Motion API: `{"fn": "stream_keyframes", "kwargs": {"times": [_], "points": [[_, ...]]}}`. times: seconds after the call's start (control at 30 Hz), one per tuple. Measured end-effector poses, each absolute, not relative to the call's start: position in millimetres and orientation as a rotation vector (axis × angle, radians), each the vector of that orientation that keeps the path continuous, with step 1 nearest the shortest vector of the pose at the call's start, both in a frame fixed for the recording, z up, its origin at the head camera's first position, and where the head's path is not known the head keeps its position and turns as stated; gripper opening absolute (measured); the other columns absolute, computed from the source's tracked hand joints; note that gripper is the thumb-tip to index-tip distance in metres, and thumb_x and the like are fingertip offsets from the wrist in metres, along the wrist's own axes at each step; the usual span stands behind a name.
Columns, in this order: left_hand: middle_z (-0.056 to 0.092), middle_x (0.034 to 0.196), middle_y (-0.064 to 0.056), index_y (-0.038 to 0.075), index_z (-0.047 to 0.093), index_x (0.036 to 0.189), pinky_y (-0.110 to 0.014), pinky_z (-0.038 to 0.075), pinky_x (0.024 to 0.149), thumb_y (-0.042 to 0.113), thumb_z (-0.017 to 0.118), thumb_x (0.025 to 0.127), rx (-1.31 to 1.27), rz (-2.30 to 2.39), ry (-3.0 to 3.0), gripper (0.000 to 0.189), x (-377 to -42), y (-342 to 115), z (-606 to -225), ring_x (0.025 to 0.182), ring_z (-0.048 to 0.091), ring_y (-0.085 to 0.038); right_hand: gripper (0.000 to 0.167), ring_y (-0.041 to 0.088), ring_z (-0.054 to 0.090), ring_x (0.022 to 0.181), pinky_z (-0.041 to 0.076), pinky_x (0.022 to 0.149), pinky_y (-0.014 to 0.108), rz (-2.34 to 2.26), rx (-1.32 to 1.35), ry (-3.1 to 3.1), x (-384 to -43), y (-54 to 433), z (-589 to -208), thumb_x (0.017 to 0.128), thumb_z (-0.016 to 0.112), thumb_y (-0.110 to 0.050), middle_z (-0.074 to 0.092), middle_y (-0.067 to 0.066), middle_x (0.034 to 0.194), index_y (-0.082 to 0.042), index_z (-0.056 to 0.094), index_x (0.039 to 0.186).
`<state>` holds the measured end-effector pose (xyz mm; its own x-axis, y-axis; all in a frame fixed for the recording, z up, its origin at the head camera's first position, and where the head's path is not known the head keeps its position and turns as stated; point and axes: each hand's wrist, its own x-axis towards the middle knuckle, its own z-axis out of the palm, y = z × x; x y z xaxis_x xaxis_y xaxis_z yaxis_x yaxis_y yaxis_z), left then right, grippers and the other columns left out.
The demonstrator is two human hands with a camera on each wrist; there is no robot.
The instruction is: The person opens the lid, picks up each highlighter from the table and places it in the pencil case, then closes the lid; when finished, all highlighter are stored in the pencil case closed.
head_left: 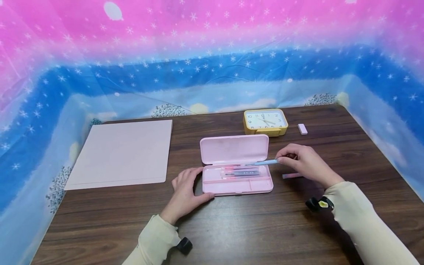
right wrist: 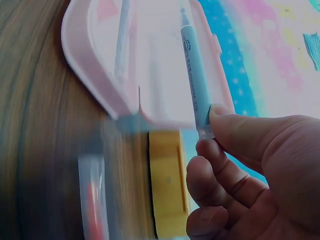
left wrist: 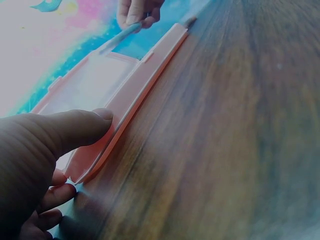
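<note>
A pink pencil case (head_left: pixel 226 187) lies open on the table, its lid tilted back. My left hand (head_left: pixel 185 191) grips its left end, thumb on the front wall and fingers round the far side, as the left wrist view also shows. With thumb and fingertips, my right hand (head_left: pixel 306 163) pinches a light blue pen (right wrist: pixel 196 75) by one end. The pen's tip points left over the case's back compartment. Inside that compartment lie several pens (head_left: pixel 246 173). A clear pen with a red part (right wrist: pixel 92 195) lies on the table beneath the right hand, partly hidden by it in the head view.
Behind the case stands a yellow clock (head_left: pixel 265 131), with a small white eraser (head_left: pixel 302 129) to its right. A large pale flat board (head_left: pixel 126 152) lies at the left of the wooden table (head_left: pixel 232 228). A patterned cloth (head_left: pixel 212 70) hangs around the table's back and sides.
</note>
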<state>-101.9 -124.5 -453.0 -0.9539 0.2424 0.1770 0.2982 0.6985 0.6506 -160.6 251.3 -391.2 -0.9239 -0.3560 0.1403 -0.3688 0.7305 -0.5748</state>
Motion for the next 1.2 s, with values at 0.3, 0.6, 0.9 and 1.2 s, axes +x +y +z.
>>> {"fn": "stream_keyframes", "kwargs": {"times": [0.3,0.6,0.9,1.2], "points": [[0.052,0.139,-0.008,0.015,0.048,0.143,-0.050,0.020,0.102,0.044,0.083,0.074,-0.445,-1.114,-2.830,0.083,-102.3,-124.8,-452.9,0.135,0.037,-0.032,0.005,0.012,0.057,0.078,0.048,0.070,0.026,1.030,0.674,-2.896,-164.9,219.0,-396.8,0.092,0.069,-0.019,0.068,-0.003,0.091,-0.018,0.073,0.096],[0.052,0.138,-0.009,0.014,0.048,0.142,-0.051,0.020,0.102,0.044,0.083,0.074,-0.453,-1.114,-2.818,0.082,-102.6,-124.4,-453.9,0.134,0.037,-0.033,0.003,0.006,0.055,0.074,0.047,0.068,0.024,1.061,0.798,-2.857,-157.2,200.4,-404.4,0.091,0.070,-0.015,0.065,-0.007,0.084,-0.017,0.071,0.089],[0.053,0.137,-0.009,0.013,0.049,0.142,-0.052,0.021,0.101,0.044,0.082,0.074,-0.450,-1.105,-2.814,0.082,-102.4,-125.3,-453.3,0.134,0.037,-0.033,0.005,0.005,0.053,0.072,0.046,0.066,0.023,1.064,0.855,-2.849,-146.1,178.9,-409.0,0.090,0.072,-0.018,0.064,-0.009,0.081,-0.015,0.074,0.086],[0.052,0.138,-0.009,0.014,0.049,0.142,-0.050,0.020,0.102,0.044,0.083,0.073,-0.446,-1.106,-2.825,0.083,-102.9,-125.2,-454.1,0.134,0.037,-0.032,0.003,0.004,0.054,0.073,0.048,0.070,0.025,0.973,0.871,-2.901,-140.6,160.5,-416.2,0.089,0.072,-0.017,0.065,-0.010,0.081,-0.018,0.072,0.086]]}}
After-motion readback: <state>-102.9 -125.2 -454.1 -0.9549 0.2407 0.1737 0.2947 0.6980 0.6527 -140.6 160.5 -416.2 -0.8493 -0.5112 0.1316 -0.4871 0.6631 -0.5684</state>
